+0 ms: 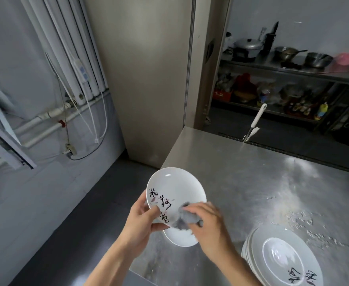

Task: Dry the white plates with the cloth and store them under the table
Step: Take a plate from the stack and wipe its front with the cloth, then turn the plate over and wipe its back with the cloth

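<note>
My left hand (143, 218) grips the near left rim of a white plate (174, 187) with black brush writing, held tilted above the table's left corner. My right hand (207, 223) presses a crumpled grey cloth (185, 214) against the plate's lower right face. A second white plate (179, 237) shows just beneath the held one; I cannot tell if it is held too. A stack of several white plates (281, 256) with the same writing stands on the steel table (252, 182) at the lower right.
A white-handled tool (254, 124) sticks up at the table's far edge. Water marks spread over the tabletop's right side. Beyond stand steel shelves (293, 69) with pots and bottles. Pipes and cables run along the wall at left; dark floor lies beside the table.
</note>
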